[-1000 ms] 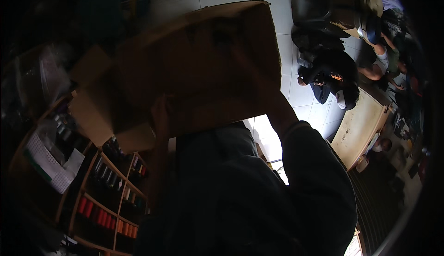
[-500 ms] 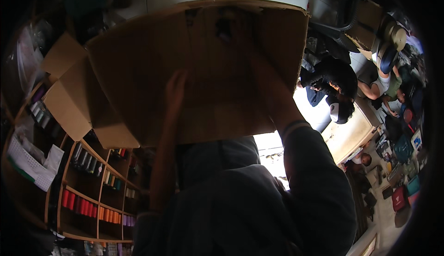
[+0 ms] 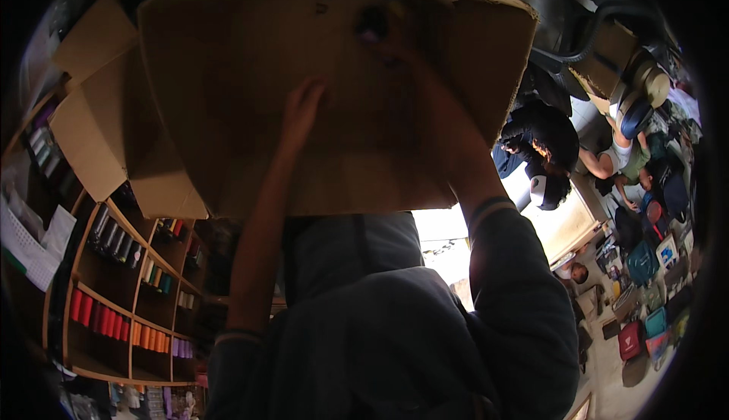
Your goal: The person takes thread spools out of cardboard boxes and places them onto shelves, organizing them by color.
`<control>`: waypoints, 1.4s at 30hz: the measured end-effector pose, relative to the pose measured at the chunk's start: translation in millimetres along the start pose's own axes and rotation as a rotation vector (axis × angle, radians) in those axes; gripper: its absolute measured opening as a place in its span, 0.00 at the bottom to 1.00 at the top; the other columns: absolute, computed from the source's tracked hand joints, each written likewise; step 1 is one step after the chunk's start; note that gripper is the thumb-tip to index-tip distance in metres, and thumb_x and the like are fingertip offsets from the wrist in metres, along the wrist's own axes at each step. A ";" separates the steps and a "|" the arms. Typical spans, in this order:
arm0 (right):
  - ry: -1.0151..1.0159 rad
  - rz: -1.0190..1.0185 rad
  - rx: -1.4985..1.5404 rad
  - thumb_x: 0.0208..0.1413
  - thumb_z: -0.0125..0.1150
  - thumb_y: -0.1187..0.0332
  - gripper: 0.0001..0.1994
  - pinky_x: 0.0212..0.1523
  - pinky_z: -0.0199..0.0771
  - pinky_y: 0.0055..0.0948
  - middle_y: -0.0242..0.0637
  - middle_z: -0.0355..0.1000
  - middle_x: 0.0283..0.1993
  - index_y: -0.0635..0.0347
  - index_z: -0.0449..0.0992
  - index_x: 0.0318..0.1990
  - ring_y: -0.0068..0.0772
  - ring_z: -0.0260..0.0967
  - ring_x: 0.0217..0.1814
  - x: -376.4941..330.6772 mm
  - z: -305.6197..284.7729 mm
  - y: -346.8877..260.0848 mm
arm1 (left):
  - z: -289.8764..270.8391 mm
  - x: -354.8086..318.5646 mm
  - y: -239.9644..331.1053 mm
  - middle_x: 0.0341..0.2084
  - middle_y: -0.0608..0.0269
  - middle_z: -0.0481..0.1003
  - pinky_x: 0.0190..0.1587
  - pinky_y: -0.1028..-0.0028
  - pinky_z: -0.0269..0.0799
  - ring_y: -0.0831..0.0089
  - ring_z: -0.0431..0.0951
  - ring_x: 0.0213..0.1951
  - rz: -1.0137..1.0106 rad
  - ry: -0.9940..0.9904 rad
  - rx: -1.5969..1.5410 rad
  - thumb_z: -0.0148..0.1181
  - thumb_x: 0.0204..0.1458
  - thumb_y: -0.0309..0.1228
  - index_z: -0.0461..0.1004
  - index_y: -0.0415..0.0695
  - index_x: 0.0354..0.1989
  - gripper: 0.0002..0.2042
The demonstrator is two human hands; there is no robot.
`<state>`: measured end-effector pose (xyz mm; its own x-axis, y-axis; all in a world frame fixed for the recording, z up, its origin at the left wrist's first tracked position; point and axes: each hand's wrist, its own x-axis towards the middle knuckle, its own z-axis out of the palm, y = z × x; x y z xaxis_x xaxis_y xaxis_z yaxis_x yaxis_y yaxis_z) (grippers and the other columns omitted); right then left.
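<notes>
Up in front of the person's chest, the big cardboard box (image 3: 326, 86) rests on both palms. The left hand (image 3: 302, 112) lies flat and open under it; the right hand (image 3: 444, 146) presses its underside. Both palms should stay level. The box now looks bigger and closer than before.
</notes>
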<state>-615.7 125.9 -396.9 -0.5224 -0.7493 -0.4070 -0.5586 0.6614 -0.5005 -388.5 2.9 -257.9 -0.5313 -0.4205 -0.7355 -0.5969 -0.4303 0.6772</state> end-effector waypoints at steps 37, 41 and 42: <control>-0.954 0.227 1.672 0.41 0.61 0.73 0.30 0.47 0.73 0.30 0.38 0.71 0.48 0.60 0.64 0.57 0.31 0.72 0.46 -91.9 -83.3 -139.5 | -26.7 -34.0 59.1 0.38 0.63 0.70 0.47 0.71 0.67 0.74 0.71 0.43 -0.068 -0.022 -0.469 0.55 0.53 0.45 0.64 0.43 0.49 0.22; -0.955 0.112 1.670 0.37 0.61 0.71 0.37 0.55 0.67 0.34 0.40 0.66 0.55 0.62 0.59 0.61 0.36 0.66 0.55 -106.3 -110.5 -193.3 | -57.0 -86.0 75.5 0.39 0.63 0.71 0.43 0.72 0.71 0.74 0.73 0.40 -0.031 0.051 -0.635 0.54 0.55 0.38 0.64 0.43 0.51 0.18; -0.965 0.062 1.666 0.36 0.61 0.70 0.38 0.56 0.66 0.34 0.41 0.65 0.56 0.62 0.58 0.61 0.36 0.65 0.56 -109.6 -123.1 -212.8 | -63.9 -99.8 73.7 0.39 0.62 0.71 0.42 0.72 0.71 0.74 0.73 0.39 0.004 0.074 -0.700 0.53 0.56 0.37 0.63 0.42 0.52 0.18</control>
<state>-518.9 71.4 -151.7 0.2915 -0.8782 -0.3792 0.8346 0.4272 -0.3479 -341.0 -37.9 -133.2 -0.4755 -0.4657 -0.7463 -0.0547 -0.8311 0.5534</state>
